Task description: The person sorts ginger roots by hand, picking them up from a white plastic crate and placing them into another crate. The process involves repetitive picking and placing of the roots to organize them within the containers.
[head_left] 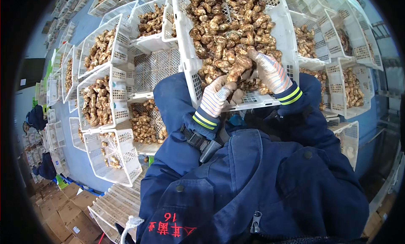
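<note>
My left hand (216, 97), in a striped glove, is closed round the lower end of a large brown and cream mushroom (238, 67). My right hand (272, 73), gloved the same way, is closed on the other end of this mushroom. Both hands are low inside a white perforated plastic crate (182, 25) in front of my body, heaped with similar mushrooms (225, 20). Some smaller mushrooms lie just beside and beneath my fingers, partly hidden by them.
More white crates of mushrooms (96, 103) stand on both sides, with a crate (157, 67) showing its mesh bottom at my left. People in dark blue (37, 117) are at the far left. Cardboard boxes (61, 214) lie at lower left.
</note>
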The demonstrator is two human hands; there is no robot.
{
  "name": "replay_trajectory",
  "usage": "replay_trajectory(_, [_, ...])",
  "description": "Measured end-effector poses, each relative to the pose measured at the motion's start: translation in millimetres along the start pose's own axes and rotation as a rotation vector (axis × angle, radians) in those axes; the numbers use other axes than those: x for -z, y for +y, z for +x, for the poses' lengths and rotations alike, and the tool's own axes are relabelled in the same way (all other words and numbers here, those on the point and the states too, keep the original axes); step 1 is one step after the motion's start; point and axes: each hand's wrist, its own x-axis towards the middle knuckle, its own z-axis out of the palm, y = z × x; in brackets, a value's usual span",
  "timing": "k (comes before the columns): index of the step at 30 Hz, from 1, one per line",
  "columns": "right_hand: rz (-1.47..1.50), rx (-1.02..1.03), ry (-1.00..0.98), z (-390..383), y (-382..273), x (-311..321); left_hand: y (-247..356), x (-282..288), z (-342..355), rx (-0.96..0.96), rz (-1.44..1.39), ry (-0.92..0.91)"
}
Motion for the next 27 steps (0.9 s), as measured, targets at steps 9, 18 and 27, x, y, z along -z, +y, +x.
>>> replay_trajectory(9, [-0.159, 0.035, -0.106, -5, 24, -28, -6, 0, -8, 0.178, -0.421, -0.060])
replay_trajectory(18, [-0.039, 0.064, 0.020, -3, 27, -33, -7, -4, -7, 0.192, -0.363, -0.201])
replay_trajectory(27, [-0.098, 0.117, 0.127, -2, 34, -40, -16, -4, -11, 0.171, -0.301, 0.037])
